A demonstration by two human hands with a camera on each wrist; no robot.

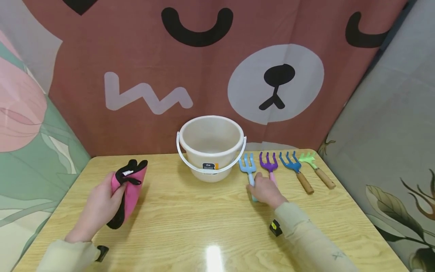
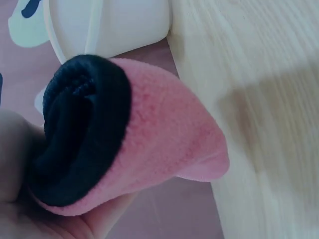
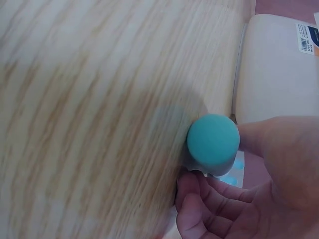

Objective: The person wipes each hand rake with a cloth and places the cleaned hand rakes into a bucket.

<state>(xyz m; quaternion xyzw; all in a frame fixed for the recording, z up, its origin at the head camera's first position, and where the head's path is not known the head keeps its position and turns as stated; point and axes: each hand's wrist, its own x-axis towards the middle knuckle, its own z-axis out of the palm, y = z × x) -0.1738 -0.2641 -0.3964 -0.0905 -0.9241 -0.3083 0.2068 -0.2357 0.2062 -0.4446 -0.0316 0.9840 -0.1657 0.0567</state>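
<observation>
Both hands are occupied: the left hand (image 1: 96, 204) grips a folded pink cloth piece (image 1: 135, 190) with black edging and a small white tag, holding it above the left part of the tabletop (image 1: 170, 234), while the right hand (image 1: 266, 189) pinches the handle of a light blue fork (image 1: 248, 169) between thumb and curled fingers. That fork is just to the right of the bucket, its tines pointing away from the person and the round teal end of its handle facing the right wrist camera; whether it is lifted at all, I cannot tell. Near the back edge stands the upright white bucket (image 1: 194, 160), its white bail (image 1: 183, 158) hanging down across the front, near a dark label (image 1: 210, 166). To the right of the light blue fork lie, in a row, a purple fork (image 1: 269, 166) with a pink handle partly hidden by the right hand, a darker blue rake (image 1: 291, 165) and a green rake (image 1: 308, 159), the last two with wooden handles. Behind everything hangs a reddish-brown cloth (image 1: 142, 45) printed with a face.
</observation>
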